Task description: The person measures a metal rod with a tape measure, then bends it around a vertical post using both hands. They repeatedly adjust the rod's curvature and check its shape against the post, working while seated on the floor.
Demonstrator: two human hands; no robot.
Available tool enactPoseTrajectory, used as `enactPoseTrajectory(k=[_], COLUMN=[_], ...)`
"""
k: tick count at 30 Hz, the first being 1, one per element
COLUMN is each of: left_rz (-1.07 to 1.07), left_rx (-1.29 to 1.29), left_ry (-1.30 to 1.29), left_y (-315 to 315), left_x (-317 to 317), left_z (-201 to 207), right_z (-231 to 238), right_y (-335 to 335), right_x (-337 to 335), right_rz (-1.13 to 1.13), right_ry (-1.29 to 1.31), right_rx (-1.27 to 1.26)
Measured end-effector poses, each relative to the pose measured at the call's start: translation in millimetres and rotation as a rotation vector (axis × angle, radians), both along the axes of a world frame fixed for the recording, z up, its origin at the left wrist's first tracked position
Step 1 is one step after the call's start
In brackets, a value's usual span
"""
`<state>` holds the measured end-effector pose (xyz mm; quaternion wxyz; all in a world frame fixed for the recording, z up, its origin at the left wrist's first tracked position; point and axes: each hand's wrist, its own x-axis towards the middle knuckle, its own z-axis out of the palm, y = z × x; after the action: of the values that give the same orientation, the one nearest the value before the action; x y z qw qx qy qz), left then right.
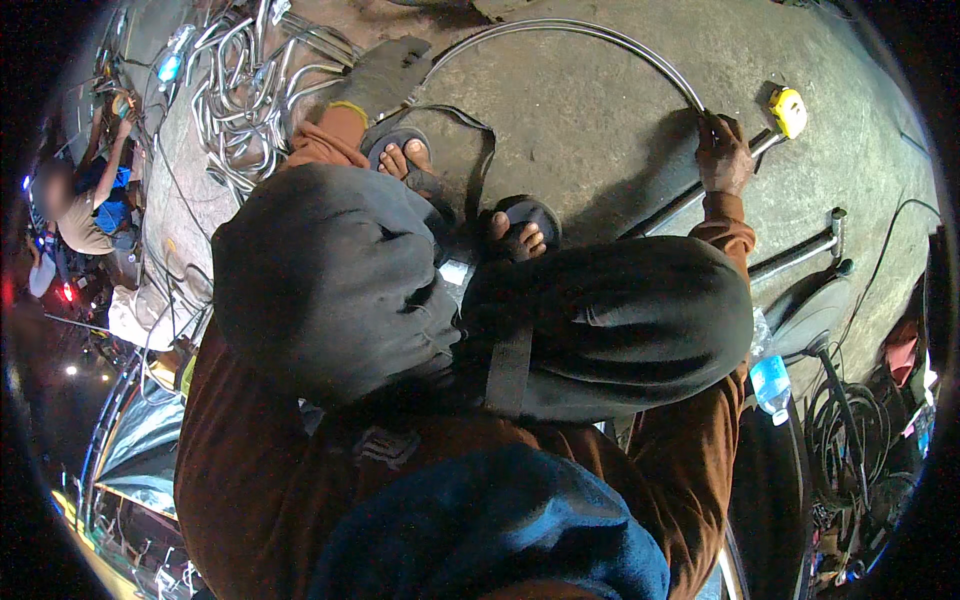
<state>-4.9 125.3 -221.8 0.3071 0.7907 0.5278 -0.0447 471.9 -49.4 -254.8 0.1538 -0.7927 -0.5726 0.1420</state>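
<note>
Plainly, your right hand (724,152) grasped one end of the curved metal tubing (545,24); whether your gloved left hand (385,78) gripped the other end was unclear. From the right hand the tubing ran toward eleven o'clock, bowing to twelve along a nine-to-three span, neither hand nearer, with the yellow tape measure (788,112) close by at two.

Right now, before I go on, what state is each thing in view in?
Left hand: gloved, at the curved metal tubing's left end, grip unclear
Right hand: bare, closed on its right end
Curved metal tubing: bent into an arc
Yellow tape measure: resting on the floor, blade unclear
Metal tubes: bent, heaped
Black cable: loosely coiled
Blue-labelled bottle: fill unclear
</note>
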Motion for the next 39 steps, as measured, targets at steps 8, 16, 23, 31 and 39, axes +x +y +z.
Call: enactPoseTrajectory(k=[8, 16, 23, 31, 39], left_rz=[0.113, 0.182, 0.065, 0.12, 0.156], left_rx=[0.079, 0.105, 0.297, 0.158, 0.102], left_ry=[0.286, 0.356, 0.124, 0.178, 0.089], left_y=[-35.8, -48.6, -28.3, -19.4, -30.6], left_x=[40.0, 42.3, 60.5, 60.0, 46.5], left_z=[12.7, 11.0, -9.1, -16.2, -14.9], right_z=[0.1, 11.3, 23.1, 24.5, 14.4], right_y=[-7.8, -15.6, -29.6, -33.3, -39.4], right_x=[-3.1, -4.3, 11.5, 26.1, 37.7], right_rz=[0.054, -0.056, -0.142, -0.142, -0.081], right_ry=[-0.148, -0.007, -0.19, -0.026, -0.076], right_rx=[0.078, 0.036, -0.032, -0.059, -0.027])
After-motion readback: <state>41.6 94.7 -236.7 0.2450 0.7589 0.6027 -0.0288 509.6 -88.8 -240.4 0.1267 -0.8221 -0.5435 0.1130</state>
